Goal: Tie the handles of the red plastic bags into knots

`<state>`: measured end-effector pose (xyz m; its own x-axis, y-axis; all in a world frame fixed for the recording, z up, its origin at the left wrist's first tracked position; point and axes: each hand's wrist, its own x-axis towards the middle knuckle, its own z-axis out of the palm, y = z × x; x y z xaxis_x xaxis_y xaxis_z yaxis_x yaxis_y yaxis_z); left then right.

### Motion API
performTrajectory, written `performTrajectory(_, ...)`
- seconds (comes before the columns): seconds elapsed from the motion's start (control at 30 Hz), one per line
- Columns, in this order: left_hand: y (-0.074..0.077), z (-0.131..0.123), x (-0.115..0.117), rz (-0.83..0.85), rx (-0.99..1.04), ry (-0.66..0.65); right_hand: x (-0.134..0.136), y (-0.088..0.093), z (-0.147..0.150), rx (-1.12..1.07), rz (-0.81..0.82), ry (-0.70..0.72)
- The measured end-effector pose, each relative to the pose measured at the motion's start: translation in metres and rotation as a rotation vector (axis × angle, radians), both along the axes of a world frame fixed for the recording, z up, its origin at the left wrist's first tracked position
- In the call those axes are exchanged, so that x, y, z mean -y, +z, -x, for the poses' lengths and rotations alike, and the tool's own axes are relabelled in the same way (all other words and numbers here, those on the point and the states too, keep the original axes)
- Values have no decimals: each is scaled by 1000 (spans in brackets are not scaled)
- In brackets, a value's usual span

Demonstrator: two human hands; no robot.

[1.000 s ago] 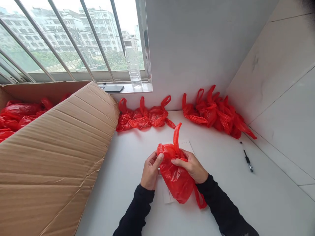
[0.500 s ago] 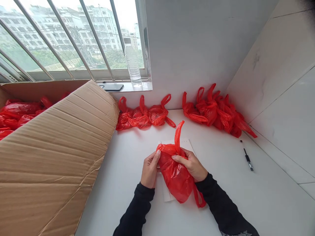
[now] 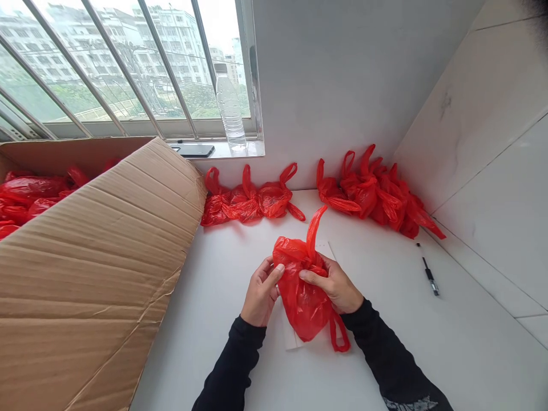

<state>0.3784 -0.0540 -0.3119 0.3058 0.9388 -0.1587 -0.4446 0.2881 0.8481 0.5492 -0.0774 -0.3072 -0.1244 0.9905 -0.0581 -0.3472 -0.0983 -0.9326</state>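
Between my hands, above the white table, is a knotted red plastic bag [image 3: 305, 302], one handle loop pointing up and the other hanging at the lower right. My left hand [image 3: 262, 288] grips the bag's left edge, thumb on top and fingers behind. My right hand [image 3: 336, 284] holds it near the knot, thumb pressed on the front. What the bag contains is hidden. Partly covered beneath it lies a white sheet of paper [image 3: 326, 249].
A cardboard box [image 3: 107, 268] on the left holds several red bags. More tied red bags line the wall, a left group [image 3: 252, 200] and a right group [image 3: 372, 191]. A pen [image 3: 430, 278] lies at right. A water bottle [image 3: 231, 111] and a phone [image 3: 194, 150] rest on the sill.
The bag has risen slightly and turned a little in my hands. My left thumb has slid from its top left corner down onto its side, and that corner now puffs up.
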Motion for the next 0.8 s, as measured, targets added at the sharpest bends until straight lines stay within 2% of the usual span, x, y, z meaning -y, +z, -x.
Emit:
performTrajectory(0.13, 3, -1, 2, -13, -25, -129, -4, -1, -1, -115, -12, -180)
performTrajectory(0.3, 2, -3, 4, -162, -154, -205, -7, -4, -2, -170, 10, -255)
performTrajectory(0.4, -2, -3, 3, -184, -154, -170, -6, -2, -2, -158, 13, -246)
performTrajectory(0.6, -7, 3, -2, -113, -129, 53, -4, 2, 0, 10, -88, -81)
performTrajectory(0.7, -5, 2, -1, -73, -123, 79, -5, -1, -1, 36, -96, -93)
performTrajectory(0.8, -4, 0, 1, -64, -119, 38, -6, -5, -3, 13, -82, -146)
